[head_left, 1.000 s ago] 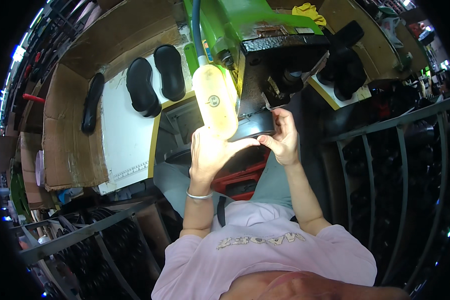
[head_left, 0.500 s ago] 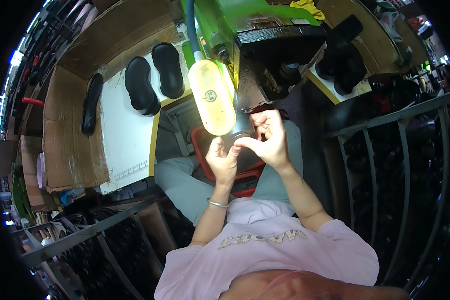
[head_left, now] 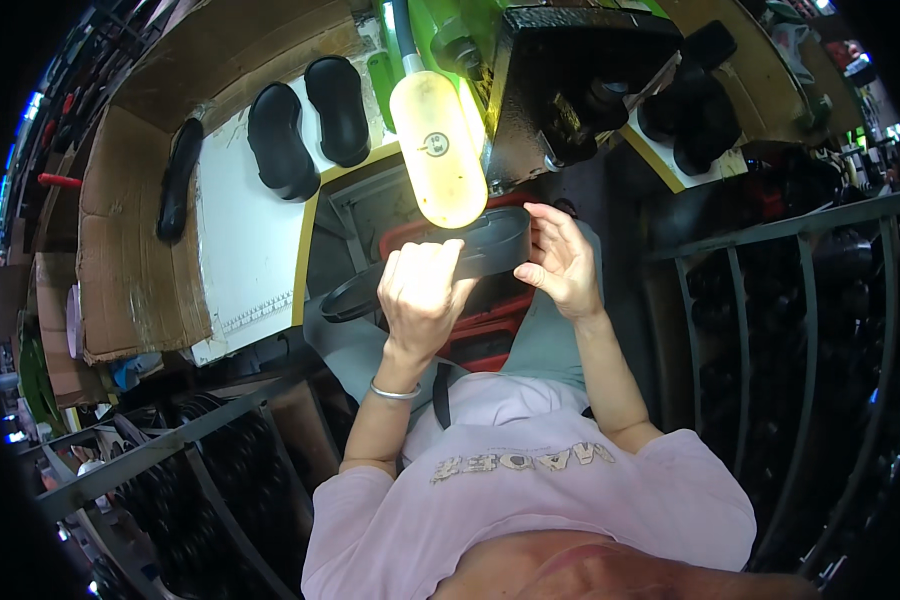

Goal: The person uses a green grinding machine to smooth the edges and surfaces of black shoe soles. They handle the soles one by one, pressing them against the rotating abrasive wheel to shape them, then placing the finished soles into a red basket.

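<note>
We find the black sole (head_left: 498, 240) near the lamp (head_left: 440, 175), left hand (head_left: 417, 295) clamped mid-length, right hand (head_left: 567, 265) pinching one end, and judge it light, bendable, best held by its rim.

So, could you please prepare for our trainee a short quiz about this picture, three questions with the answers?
1. Multiple choice: What touches the black shoe sole in front of the person?
A. One hand
B. Both hands
C. Neither hand
2. True or false: The silver bangle is on the left wrist.
3. Fill the gap: The wall left of the white tabletop is made of ____.

Key:
1. B; left hand near its middle, right hand at its end
2. True
3. cardboard
</note>
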A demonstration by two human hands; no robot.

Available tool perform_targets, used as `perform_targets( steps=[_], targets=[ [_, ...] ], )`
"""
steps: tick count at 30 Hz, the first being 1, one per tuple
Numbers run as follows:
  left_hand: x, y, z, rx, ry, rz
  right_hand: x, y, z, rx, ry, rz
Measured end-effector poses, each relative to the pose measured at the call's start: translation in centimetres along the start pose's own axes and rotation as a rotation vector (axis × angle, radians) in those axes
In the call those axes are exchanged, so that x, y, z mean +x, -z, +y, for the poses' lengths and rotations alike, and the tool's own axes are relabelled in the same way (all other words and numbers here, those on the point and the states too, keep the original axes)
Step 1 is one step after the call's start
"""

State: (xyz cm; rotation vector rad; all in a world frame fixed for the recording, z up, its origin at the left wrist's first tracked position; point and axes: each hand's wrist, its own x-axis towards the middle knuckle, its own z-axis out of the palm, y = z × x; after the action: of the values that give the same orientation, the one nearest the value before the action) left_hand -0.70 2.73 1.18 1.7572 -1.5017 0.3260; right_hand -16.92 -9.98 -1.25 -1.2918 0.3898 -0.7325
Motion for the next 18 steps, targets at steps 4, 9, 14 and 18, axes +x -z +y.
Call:
perform_targets(
  steps=[4,9,14,18],
  targets=[
    [0.6,-0.3,0.2,-0.013,-0.001,-0.027,0.1,0.4,0.1,-0.004,0.001,0.038],
    [1.9,-0.9,0.6,0.031,0.012,-0.056,0.7,0.9,0.0,-0.002,0.041,0.073],
    [3.2,-1.9,0.1,-0.157,0.031,0.005,1.6,0.9,-0.5,-0.04,0.098,0.114],
    [2.7,-2.1,-0.4,-0.4,0.228,0.006,1.9,0.2,-0.1,-0.043,0.079,0.183]
  ],
)
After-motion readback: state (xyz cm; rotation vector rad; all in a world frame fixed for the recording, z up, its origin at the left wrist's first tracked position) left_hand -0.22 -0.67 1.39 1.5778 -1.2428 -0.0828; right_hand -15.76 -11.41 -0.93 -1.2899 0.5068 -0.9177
